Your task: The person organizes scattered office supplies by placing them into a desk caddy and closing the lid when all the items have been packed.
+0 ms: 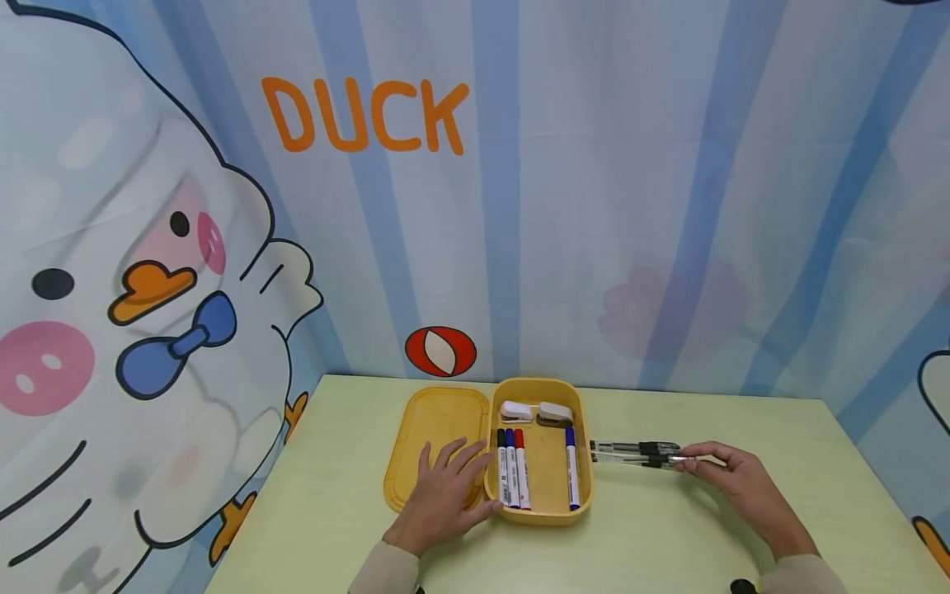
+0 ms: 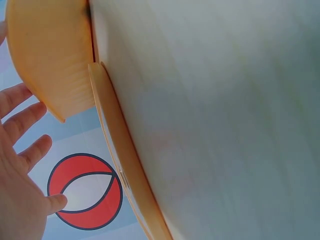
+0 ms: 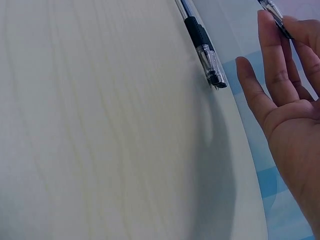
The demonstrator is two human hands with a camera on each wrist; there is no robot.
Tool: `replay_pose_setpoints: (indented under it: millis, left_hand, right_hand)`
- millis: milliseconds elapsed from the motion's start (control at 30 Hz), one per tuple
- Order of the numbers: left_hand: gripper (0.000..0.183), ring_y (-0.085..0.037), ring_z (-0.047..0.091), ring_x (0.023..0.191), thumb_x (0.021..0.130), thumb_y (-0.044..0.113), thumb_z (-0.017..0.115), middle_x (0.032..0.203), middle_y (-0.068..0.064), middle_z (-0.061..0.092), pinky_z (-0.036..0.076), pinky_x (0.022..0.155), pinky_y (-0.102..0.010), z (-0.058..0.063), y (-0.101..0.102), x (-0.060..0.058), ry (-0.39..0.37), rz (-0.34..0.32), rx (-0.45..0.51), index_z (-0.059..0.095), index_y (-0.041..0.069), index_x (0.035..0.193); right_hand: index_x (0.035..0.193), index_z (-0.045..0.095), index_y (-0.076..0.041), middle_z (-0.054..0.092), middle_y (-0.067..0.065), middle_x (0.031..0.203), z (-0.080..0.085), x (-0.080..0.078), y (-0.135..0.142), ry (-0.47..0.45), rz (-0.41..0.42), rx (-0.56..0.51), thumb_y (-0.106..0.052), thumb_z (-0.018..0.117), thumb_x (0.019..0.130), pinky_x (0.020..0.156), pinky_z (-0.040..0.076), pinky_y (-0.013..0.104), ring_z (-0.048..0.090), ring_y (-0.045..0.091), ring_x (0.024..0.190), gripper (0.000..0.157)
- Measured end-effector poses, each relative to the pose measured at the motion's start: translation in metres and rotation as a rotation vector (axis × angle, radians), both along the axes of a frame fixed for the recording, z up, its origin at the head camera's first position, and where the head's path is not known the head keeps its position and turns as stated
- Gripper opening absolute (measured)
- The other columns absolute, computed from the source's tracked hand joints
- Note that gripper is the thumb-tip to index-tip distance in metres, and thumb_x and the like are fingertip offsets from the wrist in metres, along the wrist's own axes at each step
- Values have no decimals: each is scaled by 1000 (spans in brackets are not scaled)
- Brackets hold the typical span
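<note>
My right hand (image 1: 731, 474) pinches the end of a clear-barrelled pen (image 3: 274, 15) between thumb and fingers, right of the yellow box (image 1: 545, 520). Another pen with a black grip (image 3: 200, 37) lies on the table beside it. My left hand (image 1: 444, 499) has its fingers spread over the yellow lid (image 1: 397, 466), fingertips right at the box's left wall. In the box stand out a black-capped marker (image 1: 502, 478), a blue marker (image 1: 512, 478) and a red marker (image 1: 523, 478) side by side, with another blue marker (image 1: 572, 474) along the right wall.
Two small staplers lie at the back of the box, a white stapler (image 1: 515, 412) and a white-and-dark stapler (image 1: 554, 413). A printed curtain (image 1: 564, 206) hangs behind the table's back edge. The light table (image 1: 297, 528) extends to both sides.
</note>
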State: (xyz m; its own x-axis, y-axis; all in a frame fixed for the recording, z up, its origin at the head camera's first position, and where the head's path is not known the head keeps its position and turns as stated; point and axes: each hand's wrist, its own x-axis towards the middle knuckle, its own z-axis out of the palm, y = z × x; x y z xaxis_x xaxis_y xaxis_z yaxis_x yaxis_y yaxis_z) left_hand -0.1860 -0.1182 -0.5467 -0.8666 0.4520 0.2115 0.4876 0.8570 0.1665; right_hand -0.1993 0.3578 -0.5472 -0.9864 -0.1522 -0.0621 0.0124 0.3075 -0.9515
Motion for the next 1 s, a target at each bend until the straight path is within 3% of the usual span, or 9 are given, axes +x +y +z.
replay_pose_setpoints:
  millis: [300, 667, 1000]
  left_hand:
    - [69, -29, 36, 147, 92, 70, 55, 160, 6, 42, 20, 112, -77, 0, 0, 0, 1, -1, -1, 53, 29, 147]
    - [68, -29, 36, 146, 92, 69, 56, 159, 5, 43, 20, 112, -77, 0, 0, 0, 8, -3, 3, 53, 29, 147]
    - [68, -31, 39, 144, 91, 67, 58, 157, 3, 45, 22, 110, -78, 3, 1, 2, 16, -10, 16, 55, 27, 145]
  right_hand:
    - [137, 59, 0, 73, 8, 121, 1, -7, -1, 3, 3, 7, -38, 63, 101, 91, 57, 27, 69, 15, 111, 53]
    - [135, 62, -7, 72, 3, 124, 10, -11, 1, 30, 0, 79, -43, 61, 101, 89, 56, 29, 67, 3, 109, 49]
    - [134, 56, 4, 72, 3, 122, 21, -14, 1, 86, 49, -62, -29, 58, 104, 93, 56, 29, 69, 9, 111, 44]
